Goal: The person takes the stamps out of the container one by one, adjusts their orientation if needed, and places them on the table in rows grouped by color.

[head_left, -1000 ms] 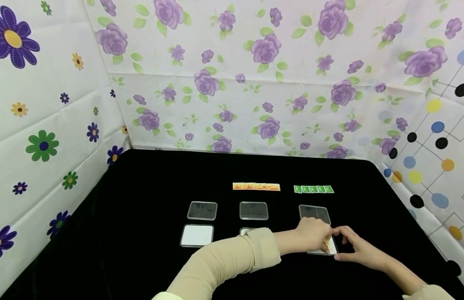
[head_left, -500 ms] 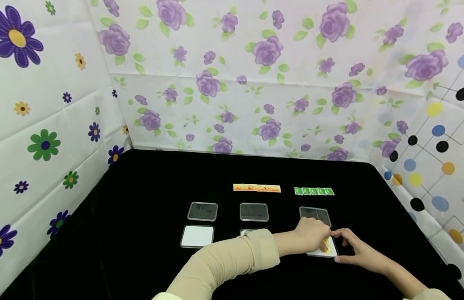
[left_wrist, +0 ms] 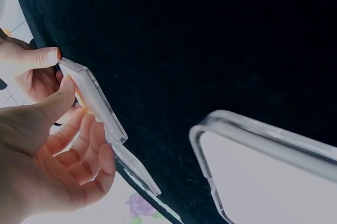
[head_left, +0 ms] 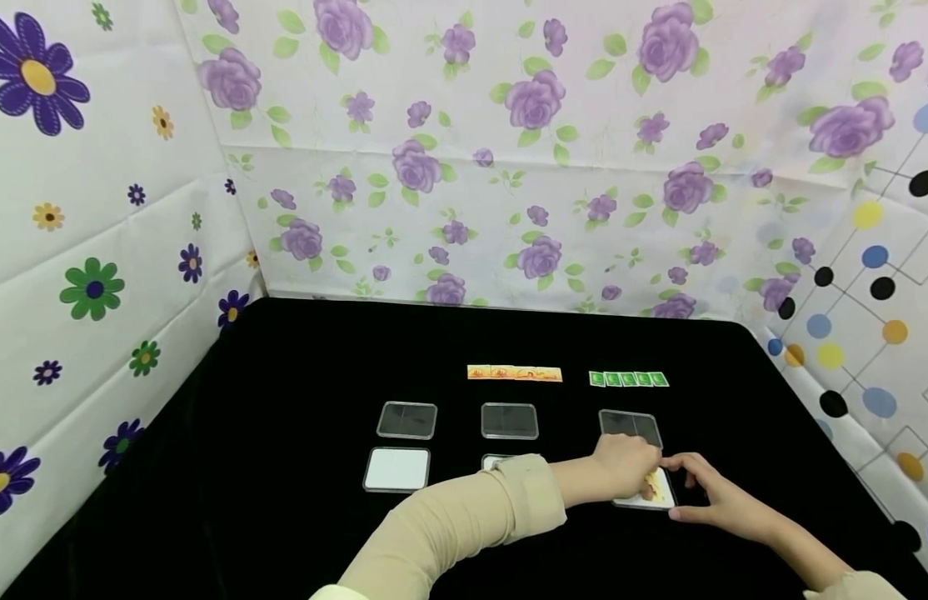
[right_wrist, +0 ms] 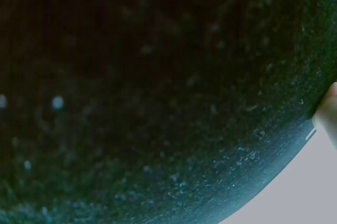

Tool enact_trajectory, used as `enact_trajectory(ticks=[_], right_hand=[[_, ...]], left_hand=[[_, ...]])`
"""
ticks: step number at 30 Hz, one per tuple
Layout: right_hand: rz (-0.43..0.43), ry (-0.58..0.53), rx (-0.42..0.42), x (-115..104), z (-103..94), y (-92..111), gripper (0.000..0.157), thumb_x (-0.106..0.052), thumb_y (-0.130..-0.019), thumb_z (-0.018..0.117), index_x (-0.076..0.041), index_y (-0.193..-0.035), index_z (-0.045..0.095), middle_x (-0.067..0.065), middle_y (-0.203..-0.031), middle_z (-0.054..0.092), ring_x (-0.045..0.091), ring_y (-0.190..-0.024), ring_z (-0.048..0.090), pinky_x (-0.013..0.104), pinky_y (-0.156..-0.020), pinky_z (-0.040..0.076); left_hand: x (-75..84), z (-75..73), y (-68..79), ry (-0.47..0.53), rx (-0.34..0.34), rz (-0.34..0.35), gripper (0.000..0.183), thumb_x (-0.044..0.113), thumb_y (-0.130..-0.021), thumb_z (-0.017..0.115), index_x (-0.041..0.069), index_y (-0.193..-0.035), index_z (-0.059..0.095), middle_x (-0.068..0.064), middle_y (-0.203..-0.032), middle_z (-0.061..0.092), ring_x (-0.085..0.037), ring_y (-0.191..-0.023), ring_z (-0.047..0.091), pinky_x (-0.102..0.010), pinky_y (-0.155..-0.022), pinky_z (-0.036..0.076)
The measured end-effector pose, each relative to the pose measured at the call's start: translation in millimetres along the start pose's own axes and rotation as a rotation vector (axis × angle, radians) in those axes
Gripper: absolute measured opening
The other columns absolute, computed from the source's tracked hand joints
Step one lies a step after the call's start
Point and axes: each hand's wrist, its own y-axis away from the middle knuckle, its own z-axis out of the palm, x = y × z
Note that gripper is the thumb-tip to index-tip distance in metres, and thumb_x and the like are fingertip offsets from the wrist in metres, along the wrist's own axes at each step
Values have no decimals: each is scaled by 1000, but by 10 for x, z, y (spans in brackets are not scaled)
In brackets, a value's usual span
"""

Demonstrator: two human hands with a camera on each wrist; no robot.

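A clear-rimmed square case with a white inside (head_left: 662,500) lies at the right of the black table, with a small yellow-orange picture piece (head_left: 656,483) on it. My left hand (head_left: 627,467) reaches across to this case. Its straight thumb (left_wrist: 64,93) presses on the piece, while the other fingers (left_wrist: 100,145) bend loosely at the case's face. From the right, my right hand (head_left: 722,500) holds the case between index finger and thumb at opposite edges. In the right wrist view only a fingertip (right_wrist: 327,113) shows.
Another white case (head_left: 396,470) lies left; one in the middle (head_left: 492,460) is partly under the sleeve. Behind them lie clear lids (head_left: 407,421) (head_left: 509,421) (head_left: 631,423). Farther back are a row of orange pieces (head_left: 514,373) and a row of green ones (head_left: 629,379). Patterned cloth surrounds the table.
The yellow-orange piece now shows flatter and more fully on the white face beside my left thumb. Both hands stay nearly in place; the view shifts slightly.
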Motion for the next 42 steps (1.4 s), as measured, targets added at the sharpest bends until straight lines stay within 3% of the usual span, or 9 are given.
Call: enact_trajectory(ticks=[5,9,17,23,29,33,42], right_hand=[[-76,-11,30,1,40,10,55,-22,-77,67,-5,-122,40,9,-114,35,2,-80,31,22,-58,30],[-98,-3,53,-8,50,9,55,-21,-76,67,-6,-122,41,8,-114,37,2,-79,31,21,-59,30],[-51,3,43,-18,52,-18,56,-24,-76,67,-7,-123,40,6,-113,35,1,-82,31,19,-62,31],[-26,6,46,-11,50,4,57,-26,-75,68,-7,-122,41,6,-113,36,1,-81,31,20,-62,31],[-32,17,59,-10,42,14,57,-25,-75,68,-7,-122,41,7,-113,36,1,-81,31,19,-62,31],[-67,31,89,0,58,15,57,-24,-74,69,-7,-121,42,4,-113,38,0,-80,32,20,-61,30],[-77,22,77,12,57,-6,57,-23,-75,69,-6,-121,42,5,-111,38,1,-79,32,21,-60,30]], left_hand=[[16,2,-26,18,-72,-39,40,46,-68,67,27,-103,59,12,-95,62,-2,-83,59,-21,-65,48],[2,4,-55,73,-97,-57,37,43,-68,70,27,-100,61,11,-93,61,-2,-81,57,-21,-65,48],[-13,-16,-78,100,-58,-78,33,37,-62,76,30,-93,65,15,-91,62,-3,-81,57,-22,-68,47],[-10,-37,-37,108,-1,-51,27,28,-62,78,28,-82,59,18,-77,62,1,-69,54,-17,-57,41],[-61,-47,23,149,72,-45,31,17,-71,70,30,-98,63,17,-86,65,3,-71,56,-14,-54,39],[-109,-37,47,157,104,-46,31,12,-74,65,31,-98,65,16,-91,65,3,-69,56,-13,-48,37],[-188,-89,89,212,133,-51,8,20,-76,65,26,-80,67,17,-68,61,5,-50,44,-10,-44,32]])
